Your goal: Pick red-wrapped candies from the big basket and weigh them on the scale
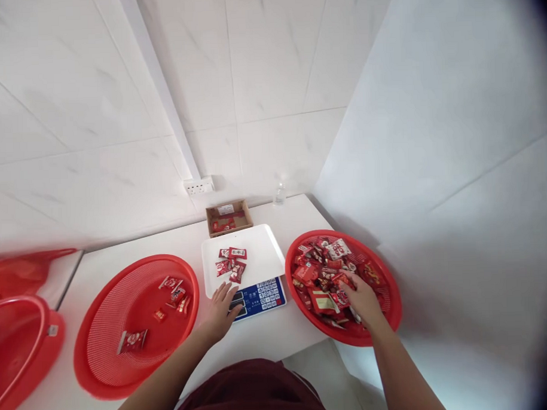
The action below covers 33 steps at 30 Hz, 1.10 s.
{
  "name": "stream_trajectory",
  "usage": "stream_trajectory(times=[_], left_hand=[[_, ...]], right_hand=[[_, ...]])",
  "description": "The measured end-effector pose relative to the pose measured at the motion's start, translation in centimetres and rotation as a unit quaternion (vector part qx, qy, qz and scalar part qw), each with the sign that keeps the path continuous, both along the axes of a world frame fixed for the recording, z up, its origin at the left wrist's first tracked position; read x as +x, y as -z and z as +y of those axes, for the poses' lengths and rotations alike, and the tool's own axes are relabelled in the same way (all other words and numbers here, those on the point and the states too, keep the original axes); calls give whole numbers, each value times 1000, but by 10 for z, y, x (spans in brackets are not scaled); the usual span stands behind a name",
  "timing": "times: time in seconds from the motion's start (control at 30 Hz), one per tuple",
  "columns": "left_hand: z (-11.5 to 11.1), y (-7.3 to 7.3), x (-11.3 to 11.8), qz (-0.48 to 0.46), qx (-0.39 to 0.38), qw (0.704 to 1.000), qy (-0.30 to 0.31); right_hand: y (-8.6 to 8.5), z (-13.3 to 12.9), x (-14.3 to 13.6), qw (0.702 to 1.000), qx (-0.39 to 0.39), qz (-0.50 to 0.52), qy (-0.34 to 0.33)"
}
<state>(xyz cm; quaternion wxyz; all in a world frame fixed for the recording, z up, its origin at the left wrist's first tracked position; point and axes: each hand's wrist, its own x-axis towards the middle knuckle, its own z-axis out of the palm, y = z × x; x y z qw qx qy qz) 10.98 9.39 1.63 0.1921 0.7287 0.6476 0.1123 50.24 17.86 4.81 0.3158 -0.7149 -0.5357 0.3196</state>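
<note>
My left hand [221, 311] rests, fingers spread, at the front edge of a white weighing tray [261, 253], beside the scale's blue keypad panel [268, 296]. Several small red wrapped candy packets [233, 261] lie in a loose group on that tray. On the right, my right hand [362, 299] reaches into a red plastic basket [396, 296] filled with mixed red packets. Its fingers are closed on a red candy packet [342, 278] among the others, and the fingertips are partly hidden.
Left of the scale, another red basket [93, 373] holds several scattered packets. More red plastic baskets [49, 350] stand at the far left. Behind the scale are a cardboard box [216, 232] with red packets and a clear bottle [279, 194]. Walls bound the table behind and at right.
</note>
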Motion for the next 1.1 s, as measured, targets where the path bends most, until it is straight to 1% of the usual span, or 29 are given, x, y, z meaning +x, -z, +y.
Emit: stream_trajectory(times=[0.07, 0.17, 0.27, 0.37, 0.47, 0.53, 0.63, 0.7, 0.77, 0.87, 0.93, 1.03, 1.1], left_hand=[[-8, 3, -1, -8, 12, 1000, 4], [-17, 6, -4, -14, 28, 1000, 2], [-22, 7, -8, -16, 43, 999, 1], [-24, 7, -10, -17, 57, 998, -1], [-25, 6, -12, -14, 63, 998, -3], [-25, 6, -14, -10, 65, 998, -3], [-24, 6, -16, -8, 75, 997, -5], [-23, 5, -17, -8, 81, 997, -8], [-21, 4, -17, -7, 86, 996, -8], [-21, 7, -16, -5, 93, 996, -6], [-23, 11, -17, -3, 97, 995, -5], [-25, 15, -20, -1, 98, 995, 0], [-26, 15, -21, 1, 93, 996, 3]], right_hand=[[2, 8, 8, 998, 15, -64, 18], [9, 22, 10, 991, 26, -129, -26], [18, 33, 2, 979, -16, -189, -68], [23, 36, -3, 966, -52, -235, -95], [22, 37, 1, 960, -67, -245, -120], [19, 43, 6, 959, -74, -248, -112], [17, 60, 6, 961, -61, -256, -82], [19, 73, 0, 962, -55, -254, -77], [23, 78, -7, 962, -61, -251, -82], [28, 70, -16, 962, -65, -249, -95], [29, 56, -19, 962, -35, -244, -114], [25, 35, -17, 966, 16, -211, -146], [21, 29, -10, 975, 8, -168, -142]])
